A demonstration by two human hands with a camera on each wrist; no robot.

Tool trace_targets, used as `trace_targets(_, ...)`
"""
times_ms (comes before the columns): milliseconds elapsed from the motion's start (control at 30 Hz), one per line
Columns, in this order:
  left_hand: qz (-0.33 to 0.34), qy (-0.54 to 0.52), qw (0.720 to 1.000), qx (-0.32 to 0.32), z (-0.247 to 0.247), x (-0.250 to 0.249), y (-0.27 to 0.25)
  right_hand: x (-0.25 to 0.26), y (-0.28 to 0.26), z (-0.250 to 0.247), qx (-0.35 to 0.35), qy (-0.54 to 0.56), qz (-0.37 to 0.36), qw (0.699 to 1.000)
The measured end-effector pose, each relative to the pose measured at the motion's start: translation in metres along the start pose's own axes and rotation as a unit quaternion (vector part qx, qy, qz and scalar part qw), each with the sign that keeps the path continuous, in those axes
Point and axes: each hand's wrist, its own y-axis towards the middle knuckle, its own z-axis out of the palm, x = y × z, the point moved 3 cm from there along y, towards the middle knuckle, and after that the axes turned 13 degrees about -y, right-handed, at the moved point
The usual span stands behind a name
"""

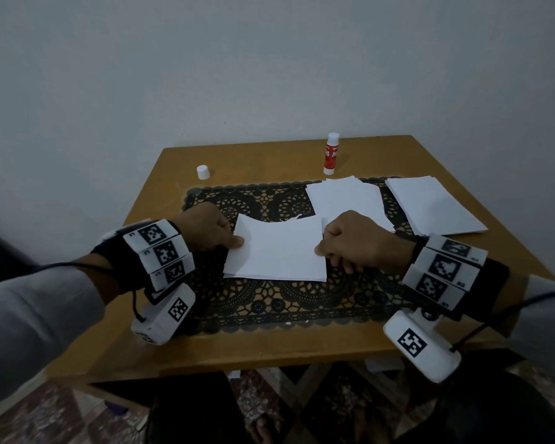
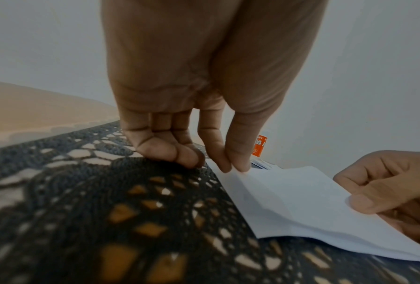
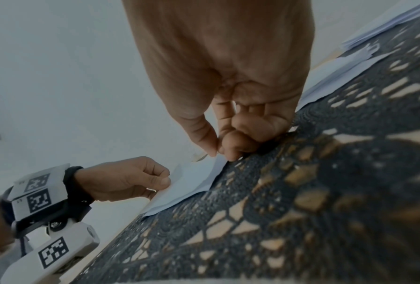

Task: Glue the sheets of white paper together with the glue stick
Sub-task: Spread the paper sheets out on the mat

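A sheet of white paper (image 1: 277, 251) lies over another on the black lace mat (image 1: 269, 302) in the middle of the table. My left hand (image 1: 213, 229) pinches its left edge between thumb and forefinger (image 2: 235, 165). My right hand (image 1: 353, 240) pinches the right edge (image 3: 218, 151). The sheet (image 2: 301, 203) is slightly lifted and curved between the two hands. The red and white glue stick (image 1: 331, 154) stands upright and uncapped at the back of the table; its white cap (image 1: 203, 172) stands apart at the back left.
Two more piles of white paper lie behind and to the right: one (image 1: 346, 200) on the mat, one (image 1: 433, 205) at the table's right edge. The wooden table (image 1: 237, 350) stands against a grey wall. Bare wood shows at the front.
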Motion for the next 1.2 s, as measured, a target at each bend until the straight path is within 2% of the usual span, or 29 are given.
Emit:
trace_targets(633, 0.006, 0.041, 0.999, 0.008, 0.003, -0.005, 0.0, -0.001, 0.002, 0.004, -0.024, -0.055, -0.04, 0.997)
trace_targets(833, 0.029, 0.137, 0.988, -0.059, 0.008, -0.012, -0.008, 0.003, 0.009, 0.006, -0.031, -0.162, -0.039, 0.986)
trace_targets(933, 0.117, 0.269, 0.955, -0.051, 0.017, -0.017, -0.015, 0.008, 0.003, 0.005, -0.076, -0.269, -0.056, 0.959)
trace_targets(967, 0.138, 0.314, 0.939, -0.028, 0.022, -0.02, -0.019, 0.014, -0.004, 0.005, -0.091, -0.31, -0.094, 0.942)
trace_targets(1033, 0.125, 0.36, 0.924, 0.036, 0.029, -0.021, -0.022, 0.029, -0.018, 0.011, -0.083, -0.4, -0.191, 0.893)
trace_targets(1100, 0.097, 0.375, 0.918, 0.089, 0.032, -0.019, -0.022, 0.042, -0.034, 0.025, 0.014, -0.443, -0.258, 0.858)
trace_targets(1167, 0.086, 0.379, 0.912, 0.13, 0.033, -0.015, -0.021, 0.045, -0.045, 0.044, 0.13, -0.454, -0.285, 0.834)
trace_targets(1200, 0.081, 0.38, 0.91, 0.143, 0.033, -0.014, -0.02, 0.044, -0.048, 0.05, 0.159, -0.455, -0.289, 0.827)
